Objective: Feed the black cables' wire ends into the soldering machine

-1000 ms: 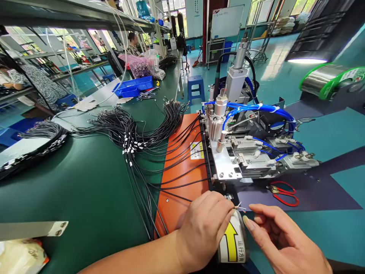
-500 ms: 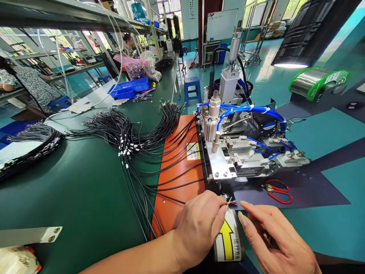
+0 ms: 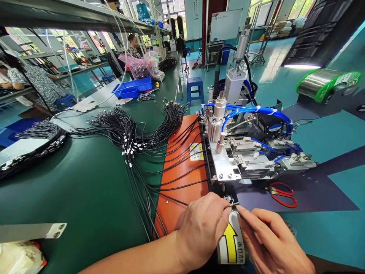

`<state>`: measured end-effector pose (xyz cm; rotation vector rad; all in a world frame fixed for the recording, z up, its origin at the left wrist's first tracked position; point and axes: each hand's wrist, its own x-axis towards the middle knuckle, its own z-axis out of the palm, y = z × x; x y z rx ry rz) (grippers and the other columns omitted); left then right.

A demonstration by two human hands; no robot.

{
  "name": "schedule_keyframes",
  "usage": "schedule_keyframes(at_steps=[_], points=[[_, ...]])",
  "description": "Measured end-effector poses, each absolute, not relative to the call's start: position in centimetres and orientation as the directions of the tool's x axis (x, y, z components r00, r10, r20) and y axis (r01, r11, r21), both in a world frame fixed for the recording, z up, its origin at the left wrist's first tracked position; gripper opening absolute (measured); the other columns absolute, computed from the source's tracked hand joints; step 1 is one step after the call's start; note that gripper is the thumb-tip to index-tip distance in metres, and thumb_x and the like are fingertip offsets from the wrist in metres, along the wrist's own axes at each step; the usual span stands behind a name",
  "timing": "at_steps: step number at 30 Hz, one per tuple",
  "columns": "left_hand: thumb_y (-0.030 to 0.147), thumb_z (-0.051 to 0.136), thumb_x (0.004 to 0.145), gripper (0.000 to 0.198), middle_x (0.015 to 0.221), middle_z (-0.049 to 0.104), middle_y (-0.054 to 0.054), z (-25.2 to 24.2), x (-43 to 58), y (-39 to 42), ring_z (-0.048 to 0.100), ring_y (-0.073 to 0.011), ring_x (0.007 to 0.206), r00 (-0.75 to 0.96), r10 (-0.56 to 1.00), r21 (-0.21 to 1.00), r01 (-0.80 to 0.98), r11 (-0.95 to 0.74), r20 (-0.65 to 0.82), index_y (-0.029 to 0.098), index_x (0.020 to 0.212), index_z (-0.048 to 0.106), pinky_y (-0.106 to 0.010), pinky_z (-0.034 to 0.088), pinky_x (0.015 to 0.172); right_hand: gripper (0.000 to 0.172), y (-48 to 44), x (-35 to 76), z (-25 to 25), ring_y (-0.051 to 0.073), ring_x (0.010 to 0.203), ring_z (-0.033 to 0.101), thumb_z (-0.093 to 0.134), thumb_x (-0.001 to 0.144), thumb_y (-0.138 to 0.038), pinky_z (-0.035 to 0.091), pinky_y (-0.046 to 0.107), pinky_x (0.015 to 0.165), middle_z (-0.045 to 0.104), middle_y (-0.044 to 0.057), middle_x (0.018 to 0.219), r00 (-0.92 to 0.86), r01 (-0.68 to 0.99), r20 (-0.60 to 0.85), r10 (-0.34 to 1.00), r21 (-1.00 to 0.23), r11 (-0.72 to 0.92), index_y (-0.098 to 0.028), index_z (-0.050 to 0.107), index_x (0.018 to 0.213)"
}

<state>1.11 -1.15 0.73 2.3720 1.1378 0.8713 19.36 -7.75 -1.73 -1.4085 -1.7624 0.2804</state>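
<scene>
Now the right hand, apart and loose a second ago, has closed in at lower centre of the frame, its fingertips pinching the bared wire ends that the left hand grips below the metal machine.

Thin black cable flat across the orange plate, its stripped coloured wire ends pinched between fingertips.
</scene>
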Motion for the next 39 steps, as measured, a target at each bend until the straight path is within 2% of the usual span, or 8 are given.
schedule_keyframes(at_steps=[5,8,15,19,22,25,33,39], points=[[0.022,0.047,0.102,0.02,0.082,0.064,-0.004,0.7,1.1,-1.2,0.061,-0.0165,0.07,0.489,0.787,0.549,0.566,-0.615,0.377,0.017,0.095,0.065,-0.028,0.049,0.062,0.022,-6.7,18.9,-1.0,0.016,0.078,0.069,0.065,0.093,-0.015,0.058,0.024,0.068,0.067,0.007,0.095,0.007,0.716,0.493,0.87,-0.61,0.34,-0.023,0.07,0.112],[0.022,0.046,0.102,0.02,0.083,0.065,-0.004,0.7,1.0,-1.1,0.061,-0.0166,0.071,0.495,0.787,0.549,0.568,-0.613,0.367,0.017,0.096,0.064,-0.028,0.049,0.063,0.015,-6.1,18.8,-0.9,0.017,0.078,0.07,0.064,0.094,-0.019,0.058,0.025,0.07,0.068,0.006,0.093,0.01,0.735,0.501,0.866,-0.591,0.333,-0.023,0.069,0.107],[0.021,0.044,0.103,0.021,0.085,0.065,-0.005,0.7,1.0,-1.1,0.061,-0.0168,0.072,0.507,0.786,0.565,0.554,-0.611,0.353,0.017,0.097,0.063,-0.028,0.049,0.065,0.019,-6.2,18.3,-1.9,0.017,0.084,0.071,0.058,0.096,-0.011,0.055,0.026,0.079,0.068,0.008,0.099,-0.073,0.742,0.513,0.855,-0.545,0.39,-0.018,0.066,0.112],[0.022,0.044,0.103,0.021,0.084,0.064,-0.005,0.6,1.0,-1.1,0.061,-0.0172,0.072,0.509,0.786,0.561,0.558,-0.611,0.351,0.017,0.097,0.063,-0.028,0.049,0.064,0.014,-6.0,19.1,-1.2,0.016,0.084,0.07,0.06,0.097,-0.017,0.056,0.024,0.077,0.067,0.006,0.097,-0.074,0.675,0.452,0.889,-0.634,0.378,-0.021,0.067,0.108],[0.023,0.045,0.103,0.02,0.084,0.064,-0.004,0.6,1.0,-1.1,0.061,-0.0181,0.071,0.516,0.78,0.54,0.568,-0.621,0.354,0.017,0.098,0.064,-0.03,0.048,0.062,0.008,-5.8,20.2,-0.4,0.015,0.085,0.07,0.064,0.096,-0.025,0.056,0.021,0.073,0.068,0.003,0.097,0.019,0.643,0.383,0.924,-0.712,0.282,-0.025,0.068,0.103],[0.023,0.045,0.103,0.02,0.083,0.063,-0.004,0.6,1.1,-1.1,0.06,-0.0184,0.07,0.517,0.777,0.519,0.582,-0.626,0.358,0.018,0.097,0.063,-0.03,0.048,0.061,0.01,-5.5,20.6,0.1,0.015,0.087,0.069,0.065,0.096,-0.028,0.056,0.021,0.074,0.068,0.001,0.1,0.091,0.624,0.339,0.936,-0.752,0.211,-0.027,0.068,0.106],[0.022,0.045,0.103,0.019,0.083,0.064,-0.004,0.6,1.0,-1.1,0.06,-0.0177,0.071,0.526,0.762,0.508,0.57,-0.646,0.378,0.017,0.096,0.062,-0.029,0.047,0.062,0.017,-4.9,20.1,-0.9,0.012,0.09,0.066,0.066,0.097,-0.025,0.05,0.022,0.084,0.069,-0.002,0.103,0.038,0.556,0.286,0.957,-0.802,0.218,-0.031,0.068,0.113],[0.022,0.045,0.103,0.02,0.083,0.064,-0.004,0.5,1.0,-1.1,0.06,-0.0182,0.071,0.536,0.754,0.506,0.562,-0.654,0.38,0.017,0.097,0.063,-0.029,0.047,0.063,0.018,-4.6,20.3,-1.3,0.011,0.09,0.065,0.065,0.098,-0.026,0.048,0.019,0.083,0.068,-0.004,0.101,0.02,0.495,0.242,0.97,-0.845,0.2,-0.034,0.067,0.113]])
